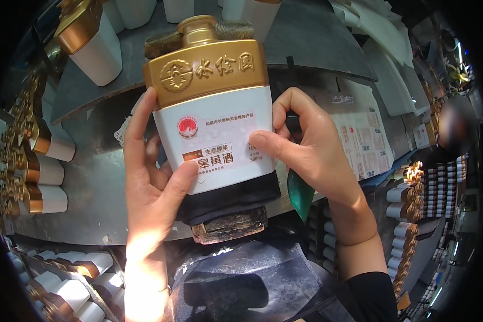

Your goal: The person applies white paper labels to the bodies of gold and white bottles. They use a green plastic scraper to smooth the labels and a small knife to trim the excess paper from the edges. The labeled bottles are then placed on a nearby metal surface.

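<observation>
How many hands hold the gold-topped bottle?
2: the left hand at the left side of the bottle, the right hand at its right; no others are visible.

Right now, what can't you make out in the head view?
All head view:
Held bottle: back hidden by its own front.
Left hand: some fingertips hidden behind that bottle.
Top bottles: cut off by upper edge.
Far-right bottles: too small to count.

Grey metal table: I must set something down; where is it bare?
Bare: the grey metal table between the left hand and the gold-topped white bottles at left; also the far dark grey plate between the held gold-and-white bottle and white sheets. Crowded: the table's right, under printed paper sheets.
</observation>
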